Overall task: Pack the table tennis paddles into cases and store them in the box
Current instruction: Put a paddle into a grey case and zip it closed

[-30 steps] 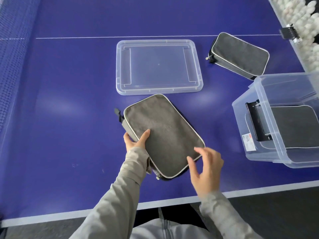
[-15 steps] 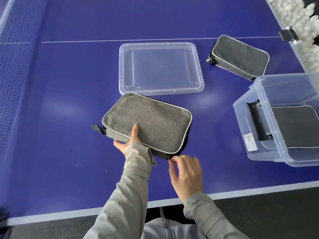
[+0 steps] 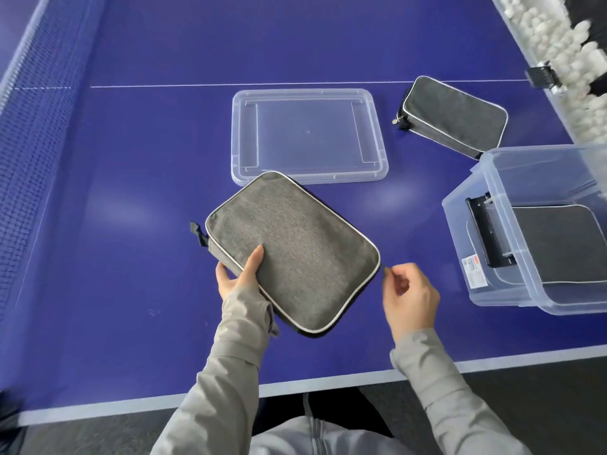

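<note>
Head view: box holds grey case; left hand grips second case, right hand pinches its zipper.

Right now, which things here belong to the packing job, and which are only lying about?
Job: grey case, held by left hand, right hand pinching its zipper pull; second case; third case inside clear box; lid.
Lying about: net; white balls; black clip.
</note>
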The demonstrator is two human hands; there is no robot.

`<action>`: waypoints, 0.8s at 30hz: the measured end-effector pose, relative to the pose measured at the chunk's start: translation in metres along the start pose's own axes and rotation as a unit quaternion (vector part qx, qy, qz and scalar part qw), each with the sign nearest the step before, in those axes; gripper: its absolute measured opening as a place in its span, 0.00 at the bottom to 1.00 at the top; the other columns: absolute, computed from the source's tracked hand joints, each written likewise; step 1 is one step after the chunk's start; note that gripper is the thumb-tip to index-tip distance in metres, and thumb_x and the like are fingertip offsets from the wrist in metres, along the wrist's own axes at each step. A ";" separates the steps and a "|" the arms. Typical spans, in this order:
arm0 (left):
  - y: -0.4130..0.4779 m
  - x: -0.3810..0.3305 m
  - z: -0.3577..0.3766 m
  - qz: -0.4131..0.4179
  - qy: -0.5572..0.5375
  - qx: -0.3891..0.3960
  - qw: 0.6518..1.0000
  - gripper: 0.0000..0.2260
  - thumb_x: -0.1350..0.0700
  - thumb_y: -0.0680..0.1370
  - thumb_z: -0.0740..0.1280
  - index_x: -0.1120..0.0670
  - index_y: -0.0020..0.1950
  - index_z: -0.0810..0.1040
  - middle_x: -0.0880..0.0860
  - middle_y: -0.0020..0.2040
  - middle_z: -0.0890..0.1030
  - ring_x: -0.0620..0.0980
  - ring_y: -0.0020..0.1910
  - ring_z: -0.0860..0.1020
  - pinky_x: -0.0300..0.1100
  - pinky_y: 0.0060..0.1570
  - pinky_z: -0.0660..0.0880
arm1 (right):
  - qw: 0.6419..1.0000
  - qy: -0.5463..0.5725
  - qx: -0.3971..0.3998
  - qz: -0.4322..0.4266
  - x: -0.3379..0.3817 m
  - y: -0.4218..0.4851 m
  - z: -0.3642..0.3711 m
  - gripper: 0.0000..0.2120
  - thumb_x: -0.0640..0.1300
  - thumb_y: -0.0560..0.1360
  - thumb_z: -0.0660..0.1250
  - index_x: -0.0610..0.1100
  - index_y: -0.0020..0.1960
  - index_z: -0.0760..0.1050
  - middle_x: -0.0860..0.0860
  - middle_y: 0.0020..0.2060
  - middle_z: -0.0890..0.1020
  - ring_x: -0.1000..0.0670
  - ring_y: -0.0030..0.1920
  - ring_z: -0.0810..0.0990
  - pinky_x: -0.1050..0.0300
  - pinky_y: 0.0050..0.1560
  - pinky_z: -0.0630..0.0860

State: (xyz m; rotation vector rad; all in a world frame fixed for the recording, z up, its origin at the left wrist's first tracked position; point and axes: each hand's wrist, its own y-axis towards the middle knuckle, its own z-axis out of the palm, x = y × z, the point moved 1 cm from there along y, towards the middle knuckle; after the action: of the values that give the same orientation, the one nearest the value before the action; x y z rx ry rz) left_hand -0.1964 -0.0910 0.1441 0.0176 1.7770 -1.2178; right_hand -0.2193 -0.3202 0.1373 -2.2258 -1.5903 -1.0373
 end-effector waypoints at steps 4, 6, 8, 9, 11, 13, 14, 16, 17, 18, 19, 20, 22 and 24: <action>0.003 -0.006 -0.008 0.040 0.042 0.047 0.997 0.27 0.48 0.68 0.75 0.46 0.65 0.70 0.43 0.40 0.79 0.43 0.35 0.79 0.34 0.26 0.73 | 0.998 0.048 0.046 0.009 -0.007 0.017 -0.001 0.05 0.36 0.71 0.72 0.39 0.39 0.76 0.48 0.30 0.80 0.46 0.30 0.73 0.60 0.34 0.69; 0.006 -0.009 -0.011 0.064 0.050 0.080 0.994 0.27 0.51 0.68 0.75 0.48 0.65 0.71 0.42 0.35 0.81 0.41 0.30 0.81 0.32 0.24 0.73 | 0.991 0.096 0.092 0.023 -0.006 0.024 -0.001 0.06 0.36 0.72 0.71 0.43 0.38 0.76 0.51 0.29 0.79 0.47 0.30 0.76 0.63 0.35 0.72; 0.007 -0.013 -0.013 0.092 0.054 0.124 0.987 0.27 0.54 0.67 0.77 0.49 0.63 0.71 0.42 0.32 0.83 0.41 0.29 0.81 0.33 0.26 0.75 | 0.979 0.142 0.140 0.040 -0.001 0.033 -0.001 0.12 0.34 0.71 0.70 0.49 0.36 0.75 0.55 0.28 0.80 0.52 0.29 0.78 0.64 0.35 0.74; 0.008 -0.015 -0.014 0.105 0.058 0.150 0.981 0.27 0.54 0.66 0.77 0.49 0.62 0.72 0.42 0.32 0.83 0.43 0.30 0.82 0.34 0.27 0.76 | 0.974 0.157 0.160 0.042 0.002 0.038 0.000 0.14 0.34 0.71 0.70 0.51 0.35 0.75 0.55 0.28 0.80 0.53 0.29 0.79 0.63 0.36 0.75; 0.007 -0.021 -0.015 0.129 0.076 0.206 0.967 0.26 0.52 0.62 0.77 0.46 0.57 0.73 0.45 0.35 0.84 0.46 0.32 0.82 0.38 0.30 0.78 | 0.965 0.175 0.190 0.042 0.011 0.047 0.002 0.15 0.32 0.71 0.70 0.51 0.35 0.75 0.53 0.28 0.80 0.54 0.28 0.78 0.58 0.37 0.77; 0.005 -0.027 -0.015 0.148 0.109 0.255 0.949 0.26 0.51 0.59 0.78 0.43 0.55 0.73 0.47 0.36 0.84 0.49 0.34 0.83 0.41 0.32 0.79 | 0.960 0.188 0.199 0.051 0.020 0.058 0.005 0.15 0.31 0.71 0.69 0.50 0.36 0.75 0.52 0.29 0.80 0.56 0.27 0.77 0.58 0.38 0.77; 0.004 -0.030 -0.015 0.158 0.128 0.276 0.939 0.27 0.52 0.59 0.78 0.42 0.55 0.73 0.47 0.37 0.85 0.49 0.35 0.83 0.42 0.34 0.80 | 0.960 0.195 0.194 0.057 0.024 0.064 0.005 0.14 0.31 0.71 0.68 0.49 0.36 0.75 0.51 0.29 0.79 0.57 0.27 0.77 0.60 0.37 0.77; 0.002 -0.036 -0.017 0.175 0.159 0.312 0.920 0.28 0.56 0.60 0.77 0.42 0.56 0.72 0.49 0.38 0.85 0.50 0.36 0.83 0.42 0.35 0.80 | 0.956 0.220 0.179 0.075 0.030 0.075 0.004 0.12 0.29 0.70 0.67 0.46 0.38 0.76 0.50 0.30 0.79 0.59 0.27 0.76 0.64 0.34 0.77; 0.001 -0.039 -0.019 0.184 0.174 0.326 0.911 0.28 0.57 0.61 0.77 0.42 0.56 0.72 0.50 0.39 0.85 0.50 0.37 0.84 0.41 0.35 0.79 | 0.953 0.237 0.171 0.085 0.033 0.080 0.002 0.11 0.29 0.70 0.67 0.44 0.39 0.76 0.50 0.30 0.79 0.59 0.26 0.76 0.66 0.33 0.76; 0.000 -0.044 -0.021 0.193 0.187 0.339 0.901 0.28 0.58 0.61 0.77 0.42 0.57 0.72 0.50 0.39 0.85 0.50 0.37 0.84 0.40 0.35 0.79 | 0.948 0.254 0.167 0.093 0.035 0.085 -0.001 0.10 0.29 0.70 0.67 0.43 0.39 0.76 0.50 0.29 0.79 0.59 0.26 0.77 0.68 0.33 0.75; -0.001 -0.048 -0.024 0.204 0.201 0.353 0.891 0.28 0.58 0.61 0.77 0.42 0.57 0.72 0.50 0.39 0.85 0.50 0.38 0.84 0.41 0.36 0.79 | 0.943 0.269 0.168 0.097 0.037 0.089 -0.004 0.10 0.29 0.70 0.66 0.43 0.38 0.76 0.51 0.29 0.79 0.59 0.27 0.77 0.68 0.33 0.75; -0.001 -0.052 -0.027 0.216 0.217 0.366 0.879 0.28 0.58 0.61 0.77 0.42 0.56 0.72 0.51 0.39 0.85 0.51 0.38 0.83 0.41 0.37 0.79 | 0.940 0.279 0.173 0.096 0.039 0.092 -0.007 0.11 0.28 0.70 0.66 0.44 0.38 0.76 0.53 0.28 0.80 0.59 0.27 0.77 0.69 0.33 0.75; -0.002 -0.061 -0.033 0.243 0.272 0.377 0.851 0.29 0.56 0.60 0.78 0.39 0.55 0.71 0.52 0.40 0.84 0.52 0.40 0.83 0.44 0.41 0.80 | 0.939 0.276 0.194 0.071 0.046 0.096 -0.012 0.14 0.28 0.70 0.66 0.46 0.36 0.76 0.57 0.28 0.81 0.58 0.30 0.78 0.67 0.35 0.76; -0.002 -0.069 -0.038 0.276 0.348 0.370 0.816 0.31 0.48 0.57 0.78 0.35 0.55 0.70 0.53 0.41 0.83 0.53 0.41 0.82 0.45 0.48 0.78 | 0.942 0.246 0.225 0.028 0.056 0.095 -0.014 0.15 0.29 0.69 0.67 0.49 0.35 0.76 0.56 0.29 0.81 0.54 0.32 0.79 0.61 0.40 0.79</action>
State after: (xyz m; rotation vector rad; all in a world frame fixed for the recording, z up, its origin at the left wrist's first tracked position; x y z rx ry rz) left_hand -0.1851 -0.0326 0.1961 1.4966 1.5417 -1.4592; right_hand -0.1309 -0.3234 0.2048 -1.5499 -1.3601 -0.9889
